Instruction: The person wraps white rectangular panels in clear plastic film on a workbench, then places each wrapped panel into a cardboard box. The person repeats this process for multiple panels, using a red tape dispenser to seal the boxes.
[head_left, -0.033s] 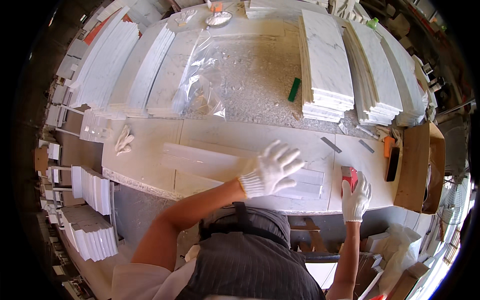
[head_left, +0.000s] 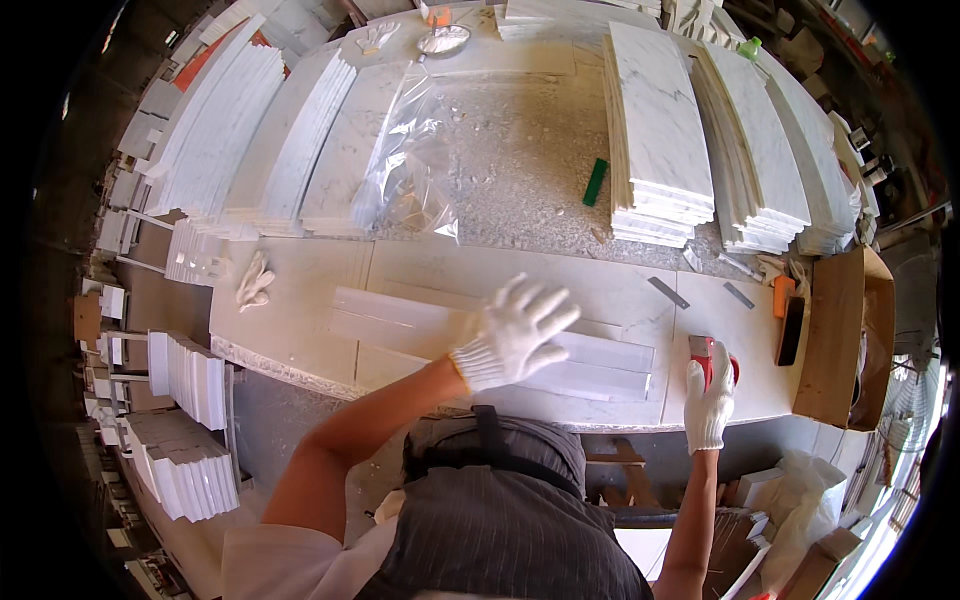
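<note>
My left hand (head_left: 517, 333), in a white knit glove, hovers over or rests on a long pale slab (head_left: 430, 320) that looks wrapped in clear plastic film. Its fingers are spread and it holds nothing; whether the palm touches is hard to tell. On the right of the bench, my gloved right hand (head_left: 708, 405) is closed around what looks like a red tape dispenser (head_left: 706, 361), whose far end points away from me. A steel strip like a short ruler (head_left: 668, 292) lies beyond that hand, with a second steel strip (head_left: 739, 294) to its right.
Stacks of white marble slabs (head_left: 660, 110) stand at the far right, more stacks (head_left: 290, 140) at the far left. Crumpled clear film (head_left: 410, 170) hangs off one. A cardboard box (head_left: 845, 330), a dark phone-like object (head_left: 791, 331) and a spare glove (head_left: 254, 282) sit on the bench.
My left hand has moved left along the slab, fingers still spread. My right hand has gone from beside the red tape dispenser to a grip around it.
</note>
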